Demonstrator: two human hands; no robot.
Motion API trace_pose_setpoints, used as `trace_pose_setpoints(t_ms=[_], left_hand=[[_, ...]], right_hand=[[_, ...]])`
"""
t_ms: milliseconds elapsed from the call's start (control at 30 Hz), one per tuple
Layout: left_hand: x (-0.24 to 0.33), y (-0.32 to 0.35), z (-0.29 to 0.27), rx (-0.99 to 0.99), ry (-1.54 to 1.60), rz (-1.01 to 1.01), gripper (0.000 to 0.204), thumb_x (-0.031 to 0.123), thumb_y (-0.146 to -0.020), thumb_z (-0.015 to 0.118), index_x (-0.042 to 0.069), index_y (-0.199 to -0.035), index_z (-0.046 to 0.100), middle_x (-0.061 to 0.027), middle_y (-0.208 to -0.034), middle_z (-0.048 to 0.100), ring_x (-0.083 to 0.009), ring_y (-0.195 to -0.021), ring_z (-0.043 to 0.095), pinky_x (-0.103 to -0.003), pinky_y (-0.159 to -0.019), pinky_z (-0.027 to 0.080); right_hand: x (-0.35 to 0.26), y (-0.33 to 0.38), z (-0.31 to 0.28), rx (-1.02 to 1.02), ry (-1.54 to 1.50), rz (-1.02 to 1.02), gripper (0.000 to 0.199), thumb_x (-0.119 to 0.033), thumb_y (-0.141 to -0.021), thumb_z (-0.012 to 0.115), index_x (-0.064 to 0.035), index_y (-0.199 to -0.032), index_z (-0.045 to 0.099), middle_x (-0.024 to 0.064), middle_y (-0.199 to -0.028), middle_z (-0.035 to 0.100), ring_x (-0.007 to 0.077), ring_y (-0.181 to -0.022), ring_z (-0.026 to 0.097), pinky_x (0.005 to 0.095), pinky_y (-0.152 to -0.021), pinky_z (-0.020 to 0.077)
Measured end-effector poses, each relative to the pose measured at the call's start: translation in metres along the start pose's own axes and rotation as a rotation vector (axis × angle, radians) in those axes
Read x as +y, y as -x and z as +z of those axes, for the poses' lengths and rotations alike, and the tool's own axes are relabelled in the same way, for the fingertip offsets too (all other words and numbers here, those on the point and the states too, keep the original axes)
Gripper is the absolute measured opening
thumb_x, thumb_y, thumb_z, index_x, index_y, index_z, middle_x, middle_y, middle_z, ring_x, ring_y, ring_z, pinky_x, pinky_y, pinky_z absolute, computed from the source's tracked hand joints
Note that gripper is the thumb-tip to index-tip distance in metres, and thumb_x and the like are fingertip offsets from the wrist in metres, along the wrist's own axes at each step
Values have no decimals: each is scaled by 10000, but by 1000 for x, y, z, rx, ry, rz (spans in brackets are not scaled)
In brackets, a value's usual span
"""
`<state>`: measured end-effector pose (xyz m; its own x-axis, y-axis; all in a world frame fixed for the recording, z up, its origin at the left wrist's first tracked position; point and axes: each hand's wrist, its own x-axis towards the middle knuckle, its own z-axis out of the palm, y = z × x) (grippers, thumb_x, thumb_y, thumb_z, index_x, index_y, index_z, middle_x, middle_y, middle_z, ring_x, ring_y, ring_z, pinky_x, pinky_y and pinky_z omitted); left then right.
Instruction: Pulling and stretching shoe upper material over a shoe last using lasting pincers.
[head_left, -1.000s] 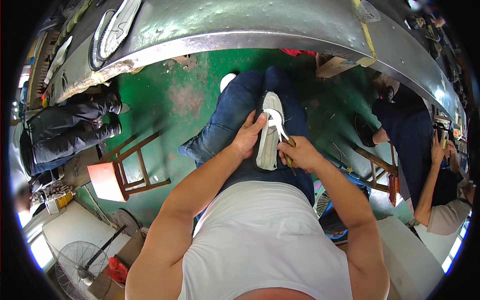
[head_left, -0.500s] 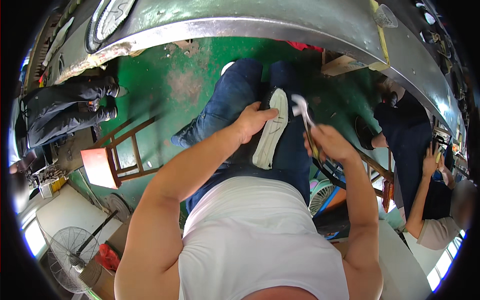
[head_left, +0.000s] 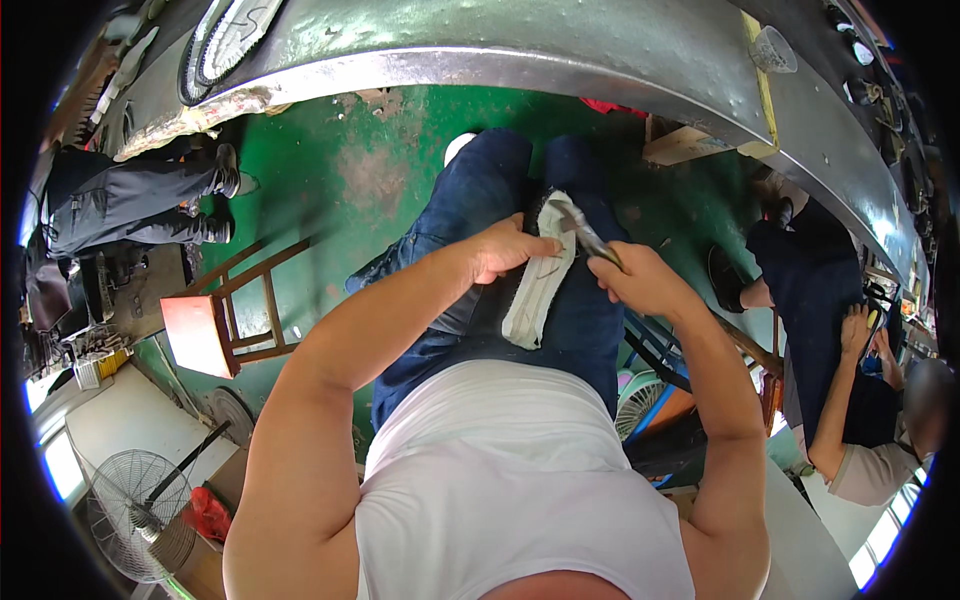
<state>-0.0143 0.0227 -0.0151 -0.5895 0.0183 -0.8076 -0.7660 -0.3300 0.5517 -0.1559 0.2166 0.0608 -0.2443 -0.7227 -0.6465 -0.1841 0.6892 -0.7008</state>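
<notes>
Across my lap lies a long, off-white shoe, its sole face up and dark lines marked on it. My left hand grips its left edge, thumb pressed on top and fingers under the side. In my right hand is a hammer, held by its handle. The hammer's metal head is down at the far end of the shoe, touching it or just above it. The shoe's underside, against my jeans, is hidden.
Ahead is a curved metal workbench, with a pale sole with a black toothed rim and a clear cup. A stool stands left and a fan behind it. Other people sit at right and left.
My right hand has swung the hammer left and down, from beside the shoe to its far end. My left hand keeps its hold, and the shoe has shifted only slightly.
</notes>
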Motion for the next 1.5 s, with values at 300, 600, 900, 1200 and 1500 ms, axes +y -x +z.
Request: trace_pose_setpoints(t_ms=[300, 600, 900, 1200, 1500], left_hand=[[-6, -17, -5, -32, 135, -129, 724, 292, -845, 800, 138, -1431, 403, -57, -1284, 603, -219, -1173, 579, -467, -982, 447], [-14, -15, -12, -141, 218, -76, 1159, 382, -788, 825, 28, -1574, 51, -192, -1585, 291, -330, -1471, 243, -622, -1159, 97], [-21, 24, 16, -20, -89, 182, 845, 197, -901, 734, 33, -1526, 189, -140, -1401, 498, -214, -1262, 506, -359, -1084, 405], [-45, 21, 37, 124, 86, 368, 867, 109, -912, 687, 72, -1556, 107, -130, -1386, 482, -199, -1308, 456, -342, -1121, 353], [-77, 45, 28, 135, -489, 545, 1069, 231, -904, 685, 12, -1538, -147, -300, -1582, 67, -356, -1490, 132, -385, -1207, 177]], right_hand=[[16, 47, 33, -103, 314, -153, 253, -173, -907, 640, 49, -1024, 609, 161, -811, 663, 303, -729, 668, 404, -702, 540], [11, 32, 63, 160, 495, -146, 298, -226, -910, 669, 27, -1059, 619, 206, -899, 682, 402, -821, 669, 475, -741, 529], [40, 66, 83, 183, 122, 106, 329, -288, -909, 673, 7, -1050, 639, 212, -917, 692, 416, -831, 663, 469, -753, 521], [39, 89, 94, 231, 521, -58, 262, -252, -917, 662, -9, -920, 564, 213, -882, 685, 403, -783, 677, 503, -706, 527], [75, 63, 57, -377, -315, 268, 284, -288, -976, 620, -24, -872, 628, 38, -728, 665, 115, -584, 612, 273, -499, 467]])
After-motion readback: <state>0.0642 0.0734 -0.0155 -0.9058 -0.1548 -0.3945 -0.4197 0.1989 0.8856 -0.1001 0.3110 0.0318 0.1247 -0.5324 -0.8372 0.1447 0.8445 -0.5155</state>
